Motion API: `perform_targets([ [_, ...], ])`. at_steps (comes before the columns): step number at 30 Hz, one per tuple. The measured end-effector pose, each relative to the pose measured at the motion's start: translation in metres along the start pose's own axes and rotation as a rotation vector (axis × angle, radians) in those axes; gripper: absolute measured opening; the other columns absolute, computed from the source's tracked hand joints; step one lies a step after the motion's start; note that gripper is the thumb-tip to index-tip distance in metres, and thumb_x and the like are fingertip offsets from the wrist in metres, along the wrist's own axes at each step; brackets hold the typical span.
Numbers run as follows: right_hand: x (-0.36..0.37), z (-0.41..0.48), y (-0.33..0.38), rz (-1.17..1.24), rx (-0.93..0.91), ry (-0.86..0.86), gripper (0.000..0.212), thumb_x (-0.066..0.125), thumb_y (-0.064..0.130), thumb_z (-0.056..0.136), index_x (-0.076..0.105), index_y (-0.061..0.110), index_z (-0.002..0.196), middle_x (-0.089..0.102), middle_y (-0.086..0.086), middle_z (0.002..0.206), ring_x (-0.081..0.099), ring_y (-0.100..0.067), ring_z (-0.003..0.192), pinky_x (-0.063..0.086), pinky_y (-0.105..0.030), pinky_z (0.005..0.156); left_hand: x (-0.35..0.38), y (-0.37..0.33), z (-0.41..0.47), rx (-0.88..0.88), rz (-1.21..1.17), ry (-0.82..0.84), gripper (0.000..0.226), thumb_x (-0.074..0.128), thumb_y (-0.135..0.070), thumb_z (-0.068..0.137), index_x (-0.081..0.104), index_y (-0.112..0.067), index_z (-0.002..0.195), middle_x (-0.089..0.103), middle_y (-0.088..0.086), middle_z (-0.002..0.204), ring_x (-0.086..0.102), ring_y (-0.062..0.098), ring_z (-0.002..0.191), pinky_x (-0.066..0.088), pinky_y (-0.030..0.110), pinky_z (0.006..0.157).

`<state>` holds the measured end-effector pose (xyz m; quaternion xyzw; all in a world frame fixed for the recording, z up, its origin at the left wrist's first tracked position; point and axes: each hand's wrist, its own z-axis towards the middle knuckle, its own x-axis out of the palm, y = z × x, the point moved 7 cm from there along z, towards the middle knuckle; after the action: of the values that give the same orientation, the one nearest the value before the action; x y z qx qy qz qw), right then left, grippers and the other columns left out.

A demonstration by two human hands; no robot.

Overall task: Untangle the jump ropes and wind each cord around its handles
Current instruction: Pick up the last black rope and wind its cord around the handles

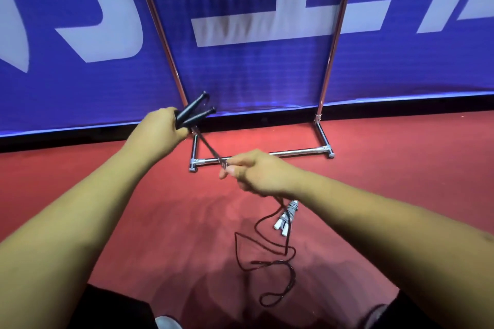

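Observation:
My left hand [163,125] grips the two black handles [196,112] of a jump rope, their ends pointing up and to the right. A taut stretch of black cord [209,148] runs from them down to my right hand [254,172], which pinches it. Below my right hand the rest of the black cord [267,262] trails in loose loops on the red floor. A second rope with white handles [286,218] lies on the floor under my right wrist, its grey cord wound around the handles.
A chrome stand [267,155] with a floor bar and two upright poles stands just beyond my hands. Behind it hangs a blue banner [254,67] with white lettering. My knees and a white shoe tip [165,322] are at the bottom edge.

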<state>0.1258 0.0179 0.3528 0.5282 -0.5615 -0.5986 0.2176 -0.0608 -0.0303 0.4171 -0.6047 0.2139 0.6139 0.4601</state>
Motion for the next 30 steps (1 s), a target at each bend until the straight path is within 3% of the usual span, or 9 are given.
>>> perform_targets([
  [5,0.016,-0.009,0.027,-0.331,-0.139,0.084,0.025,0.056,0.018,0.096,0.065,-0.005,0.091,0.047,-0.005,0.063,0.039,-0.010,0.056,0.037,-0.024,0.057,0.047,-0.012,-0.011,0.103,0.359,0.110,0.018,0.062,-0.020,0.089,0.059,-0.010,0.103,0.067,0.016,0.103,0.064,0.038,0.096,0.045,0.038,0.070],
  [11,-0.026,-0.011,0.045,-0.475,-0.232,-0.014,0.017,0.061,0.012,0.092,0.072,0.004,0.083,0.058,-0.004,0.063,0.047,-0.005,0.053,0.037,-0.015,0.052,0.090,-0.058,-0.043,0.328,0.453,0.353,0.023,0.052,-0.035,0.094,0.064,-0.017,0.104,0.069,0.011,0.106,0.065,0.033,0.099,0.041,0.033,0.067],
  [15,-0.058,-0.003,0.040,-0.500,-0.186,-0.149,0.016,0.063,0.018,0.090,0.075,0.008,0.086,0.070,-0.011,0.081,0.063,-0.025,0.078,0.050,-0.033,0.073,0.084,-0.090,-0.065,0.504,0.224,0.476,0.011,0.066,-0.038,0.087,0.067,-0.027,0.091,0.070,-0.001,0.087,0.066,0.023,0.085,0.048,0.031,0.068],
  [18,-0.074,-0.002,0.033,-0.422,-0.125,-0.188,0.011,0.067,0.020,0.088,0.073,0.012,0.083,0.067,-0.001,0.066,0.055,-0.009,0.057,0.045,-0.025,0.059,0.067,-0.103,-0.076,0.491,-0.120,0.606,0.031,0.080,-0.038,0.079,0.054,-0.031,0.063,0.057,-0.015,0.057,0.052,0.001,0.056,0.045,0.021,0.058],
  [20,-0.082,-0.003,0.022,-0.304,-0.056,-0.177,0.008,0.069,0.017,0.087,0.067,0.009,0.084,0.052,0.009,0.046,0.042,-0.002,0.042,0.035,-0.018,0.047,0.055,-0.106,-0.077,0.420,-0.287,0.586,0.033,0.085,-0.039,0.071,0.057,-0.024,0.063,0.051,-0.015,0.051,0.045,0.003,0.050,0.035,0.014,0.051],
  [23,-0.078,-0.005,0.004,-0.152,0.040,-0.086,0.005,0.064,0.006,0.077,0.063,0.006,0.083,0.041,0.002,0.045,0.029,-0.013,0.041,0.021,-0.022,0.046,0.046,-0.101,-0.077,0.323,-0.396,0.511,0.043,0.083,-0.042,0.071,0.056,-0.008,0.067,0.038,-0.010,0.052,0.032,0.008,0.050,0.026,0.021,0.049],
  [26,-0.066,-0.006,-0.002,-0.084,0.052,-0.040,0.009,0.051,0.002,0.071,0.058,0.006,0.075,0.045,-0.005,0.051,0.031,-0.014,0.046,0.021,-0.022,0.047,0.041,-0.098,-0.074,0.291,-0.437,0.453,0.036,0.077,-0.037,0.081,0.055,-0.013,0.067,0.040,-0.009,0.046,0.036,0.007,0.044,0.030,0.022,0.048],
  [28,-0.061,-0.007,-0.009,-0.006,0.104,-0.031,0.019,0.053,0.000,0.082,0.056,0.014,0.068,0.039,-0.004,0.053,0.030,-0.014,0.047,0.018,-0.023,0.047,0.036,-0.093,-0.068,0.251,-0.494,0.409,0.025,0.073,-0.032,0.085,0.060,-0.021,0.066,0.044,-0.007,0.044,0.039,0.011,0.041,0.034,0.021,0.046],
  [30,-0.055,-0.005,-0.014,0.041,0.130,0.008,0.022,0.056,0.012,0.094,0.063,0.014,0.072,0.036,0.001,0.050,0.028,-0.014,0.044,0.016,-0.025,0.049,0.033,-0.088,-0.062,0.201,-0.570,0.365,0.019,0.072,-0.029,0.084,0.065,-0.027,0.067,0.044,-0.005,0.045,0.038,0.014,0.043,0.034,0.022,0.046],
])
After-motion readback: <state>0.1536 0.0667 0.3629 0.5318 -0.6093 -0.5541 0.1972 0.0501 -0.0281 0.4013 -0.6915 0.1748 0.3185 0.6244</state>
